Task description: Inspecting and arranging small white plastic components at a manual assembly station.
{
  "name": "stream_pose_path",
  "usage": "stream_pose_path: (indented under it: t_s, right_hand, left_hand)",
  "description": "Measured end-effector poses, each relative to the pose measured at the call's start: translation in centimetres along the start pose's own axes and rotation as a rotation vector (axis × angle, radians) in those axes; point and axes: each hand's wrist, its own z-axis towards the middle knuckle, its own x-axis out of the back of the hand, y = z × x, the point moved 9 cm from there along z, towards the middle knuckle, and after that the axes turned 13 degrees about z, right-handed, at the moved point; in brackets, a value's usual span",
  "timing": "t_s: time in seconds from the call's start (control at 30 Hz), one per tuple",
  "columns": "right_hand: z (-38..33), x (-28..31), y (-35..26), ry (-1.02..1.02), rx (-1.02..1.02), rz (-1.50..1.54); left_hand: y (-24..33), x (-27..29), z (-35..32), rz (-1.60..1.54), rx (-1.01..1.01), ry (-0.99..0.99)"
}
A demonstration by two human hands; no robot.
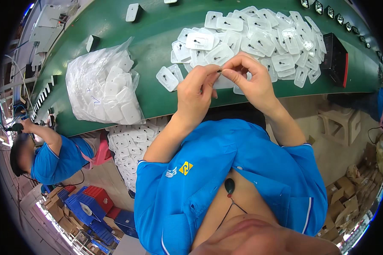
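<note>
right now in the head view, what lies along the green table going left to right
clear plastic bag of white trays → left hand → right hand → loose heap of clear blister trays → black box with a red edge, all on the green table

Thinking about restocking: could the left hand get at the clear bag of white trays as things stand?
Probably yes: the clear bag lies open on the belt to the left hand's own side, nothing between, though that hand is pinching a small part.
</note>
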Motion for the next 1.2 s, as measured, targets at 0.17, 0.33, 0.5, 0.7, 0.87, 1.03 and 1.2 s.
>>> stream_pose_path:
  t_s: [0.17, 0.33, 0.5, 0.7, 0.87, 1.03, 1.2]
  right_hand:
    - [-0.4, 0.1, -0.7, 0.018, 0.099, -0.155]
    - [-0.8, 0.1, -0.6, 0.045, 0.167, -0.270]
    - [-0.6, 0.1, -0.1, 0.061, 0.160, -0.276]
    - [-1.0, -0.3, 0.7, 0.155, 0.204, -0.220]
    - [-1.1, 0.1, 0.1, 0.132, 0.310, -0.272]
    - [-0.9, 1.5, -2.2, 0.300, 0.412, -0.240]
    - [-0.3, 2.2, -1.0, 0.140, 0.263, -0.289]
  left_hand:
    - [-1.1, -0.2, 0.0, -0.220, 0.147, 0.007]
    - [-2.0, -0.6, -0.4, -0.376, 0.202, 0.024]
    - [-2.2, -1.1, -0.8, -0.332, 0.167, 0.029]
    - [-2.3, -1.1, -0.6, -0.277, 0.102, 0.022]
    - [-2.0, -1.0, -0.3, -0.361, 0.149, 0.001]
    - [-1.7, -1.2, -0.2, -0.381, 0.171, -0.033]
    - [-1.5, -1.9, 0.0, -0.348, 0.163, -0.071]
